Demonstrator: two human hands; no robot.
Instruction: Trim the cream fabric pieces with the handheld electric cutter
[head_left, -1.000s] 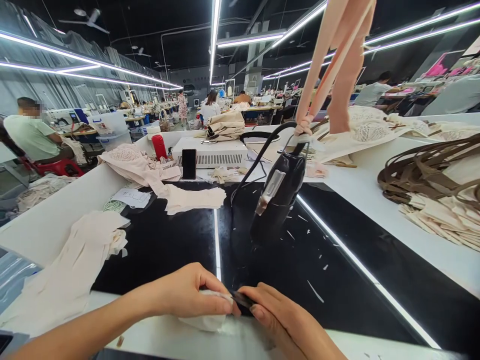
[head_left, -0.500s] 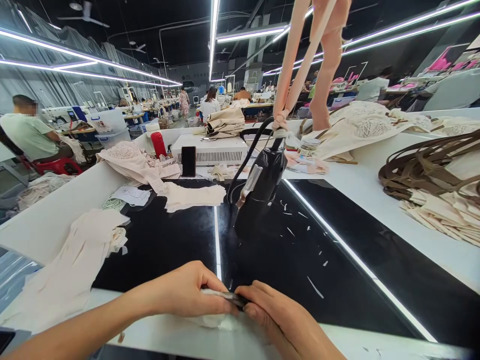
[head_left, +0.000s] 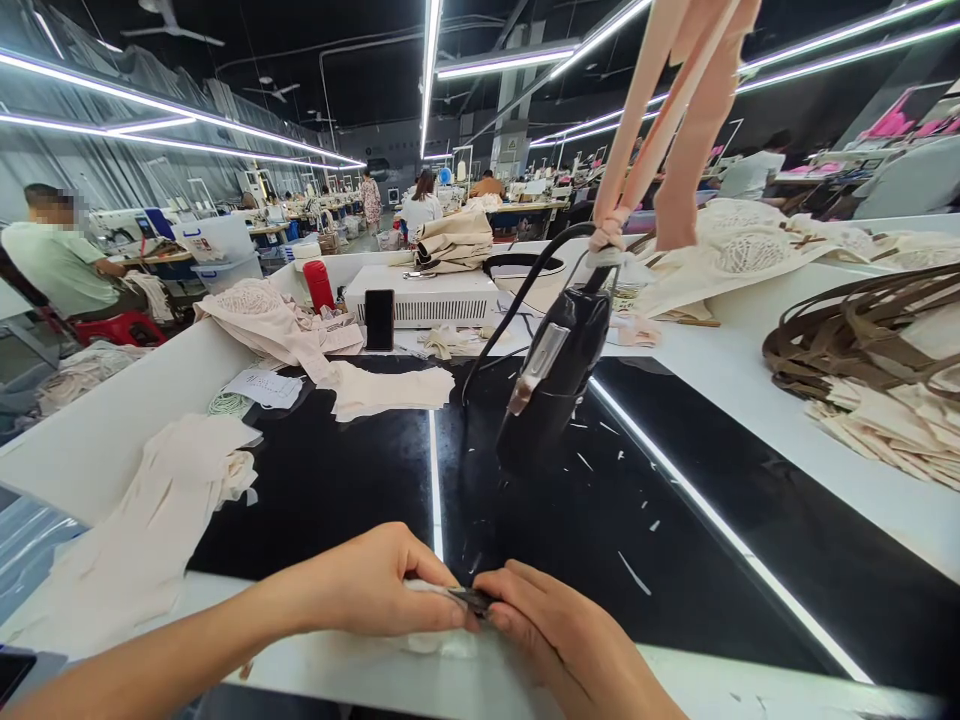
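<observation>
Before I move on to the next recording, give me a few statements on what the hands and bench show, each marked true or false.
1. The left hand grips white material. True.
2. The right hand is empty. False: it holds a dark tool close to the left hand's fingertips.
3. The phone stands right of the red bottle in the picture. True.
4. The brown straps lie at the picture's left. False: they lie at the right.
5. White scraps lie on the black surface. True.
</observation>
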